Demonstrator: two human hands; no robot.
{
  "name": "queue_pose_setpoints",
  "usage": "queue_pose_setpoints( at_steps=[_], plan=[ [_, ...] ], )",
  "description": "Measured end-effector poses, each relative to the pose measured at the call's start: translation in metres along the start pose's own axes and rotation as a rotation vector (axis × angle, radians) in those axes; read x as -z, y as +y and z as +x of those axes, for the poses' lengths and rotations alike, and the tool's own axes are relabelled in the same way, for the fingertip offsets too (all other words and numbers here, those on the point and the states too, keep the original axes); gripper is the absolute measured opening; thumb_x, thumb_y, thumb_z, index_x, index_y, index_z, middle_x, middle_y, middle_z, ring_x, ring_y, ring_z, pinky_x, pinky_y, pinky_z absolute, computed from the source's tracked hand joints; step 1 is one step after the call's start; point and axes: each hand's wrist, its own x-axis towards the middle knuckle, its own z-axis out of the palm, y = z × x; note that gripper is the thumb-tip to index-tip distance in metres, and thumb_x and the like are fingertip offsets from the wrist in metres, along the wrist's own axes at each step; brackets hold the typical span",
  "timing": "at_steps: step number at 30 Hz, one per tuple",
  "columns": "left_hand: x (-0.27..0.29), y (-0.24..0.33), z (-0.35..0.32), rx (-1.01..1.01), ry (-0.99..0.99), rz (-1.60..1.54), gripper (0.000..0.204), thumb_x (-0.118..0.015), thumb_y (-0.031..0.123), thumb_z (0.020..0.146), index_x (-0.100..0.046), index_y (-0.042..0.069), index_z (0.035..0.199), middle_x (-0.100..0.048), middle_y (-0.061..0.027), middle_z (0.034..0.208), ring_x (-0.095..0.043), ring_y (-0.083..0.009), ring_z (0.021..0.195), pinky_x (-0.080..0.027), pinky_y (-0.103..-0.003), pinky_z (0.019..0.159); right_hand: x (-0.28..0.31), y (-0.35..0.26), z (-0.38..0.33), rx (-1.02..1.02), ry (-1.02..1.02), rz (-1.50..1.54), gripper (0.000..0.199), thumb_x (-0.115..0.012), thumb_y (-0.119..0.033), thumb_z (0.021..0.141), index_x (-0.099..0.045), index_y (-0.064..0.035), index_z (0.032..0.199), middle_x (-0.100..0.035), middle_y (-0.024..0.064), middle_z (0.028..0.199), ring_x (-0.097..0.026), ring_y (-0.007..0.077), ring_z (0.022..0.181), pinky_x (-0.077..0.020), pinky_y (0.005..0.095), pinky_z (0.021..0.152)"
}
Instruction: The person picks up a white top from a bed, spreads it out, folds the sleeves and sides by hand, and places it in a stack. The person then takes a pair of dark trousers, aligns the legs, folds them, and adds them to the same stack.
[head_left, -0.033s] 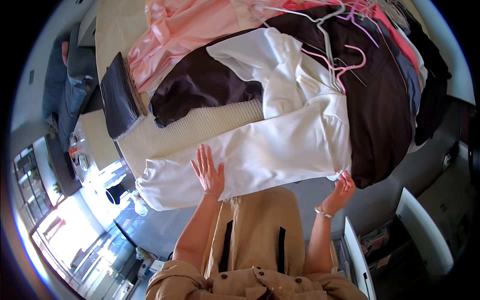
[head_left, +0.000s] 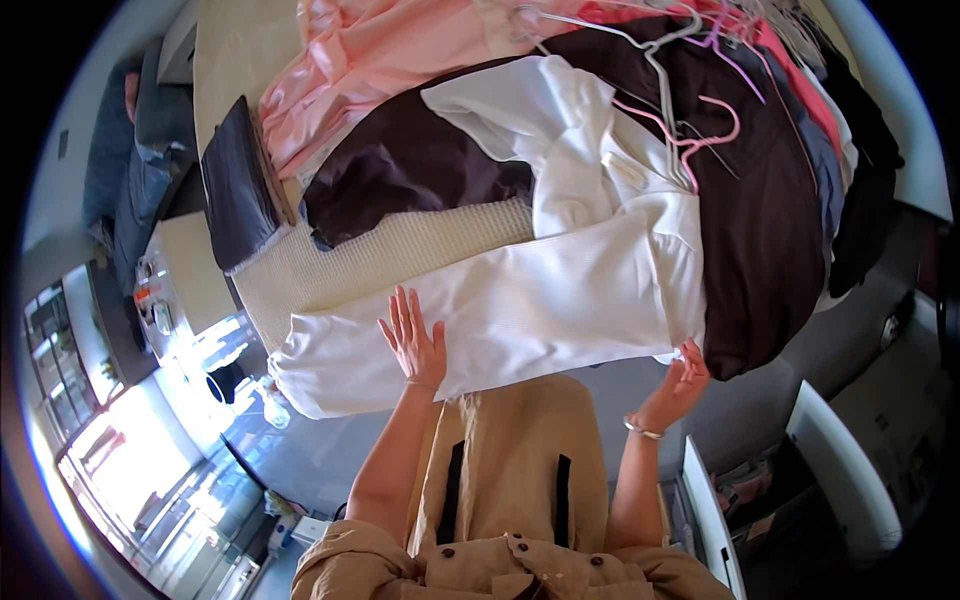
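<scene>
While the left hand (head_left: 415, 345) lay flat and open on the white garment (head_left: 520, 310), fingers spread and gripping nothing, the right hand (head_left: 682, 385) sat at that garment's lower right corner, fingers curled up at the hem; whether it actually pinched the cloth could not be told. The white garment was smooth and broad, spread across the near edge of the pile on the table (head_left: 235, 50), its cloth hanging a little over the front. Behind it lay a cream knit (head_left: 400, 250) with a ribbed, waffled texture, then a dark brown garment (head_left: 410, 165) with a soft sheen, and a pink garment (head_left: 370, 60), thin and creased. Two hangers showed on top: one grey wire hanger (head_left: 655, 70), one pink hanger (head_left: 700, 130), both thin and hooked. One flat dark cushion (head_left: 238, 195) leaned at the left edge. A thin bracelet (head_left: 643, 431) circled the right wrist.
</scene>
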Motion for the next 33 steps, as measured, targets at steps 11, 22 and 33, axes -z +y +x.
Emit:
queue_pose_setpoints(
  at_steps=[11, 22, 33],
  plan=[
    [-0.067, 0.025, 0.014, -0.166, -0.146, 0.115, 0.064, -0.051, 0.041, 0.085, -0.029, 0.019, 0.142, -0.025, -0.0032, 0.149, -0.021, -0.0224, 0.137, -0.014, -0.053, 0.11, -0.194, -0.012, -0.061, 0.974, -1.14, -0.682, 0.054, -0.063, -0.024, 0.076, -0.049, -0.0083, 0.126, -0.04, 0.0062, 0.138, -0.03, 0.0302, 0.131, -0.0221, 0.0538, 0.104],
    [-0.025, -0.05, 0.014, -0.136, -0.078, -0.069, 0.065, -0.054, 0.04, 0.085, -0.029, 0.02, 0.141, -0.027, 0.0018, 0.148, -0.027, -0.0175, 0.134, -0.016, -0.05, 0.11, -0.144, -0.03, 0.041, 1.095, -0.907, -0.999, 0.063, -0.057, -0.028, 0.081, -0.037, -0.0054, 0.136, -0.034, 0.0072, 0.144, -0.027, 0.0302, 0.134, -0.0196, 0.0489, 0.108],
    [0.034, -0.224, 0.025, 0.282, 0.42, -0.166, 0.043, -0.06, 0.023, 0.082, -0.051, 0.013, 0.123, -0.05, -0.0095, 0.128, -0.046, -0.0274, 0.117, -0.03, -0.046, 0.1, -0.135, -0.04, 0.04, 1.074, -0.646, -0.906, 0.059, -0.049, -0.036, 0.087, -0.037, -0.0085, 0.137, -0.033, 0.0102, 0.144, -0.025, 0.0328, 0.135, -0.0123, 0.053, 0.108]
  ],
)
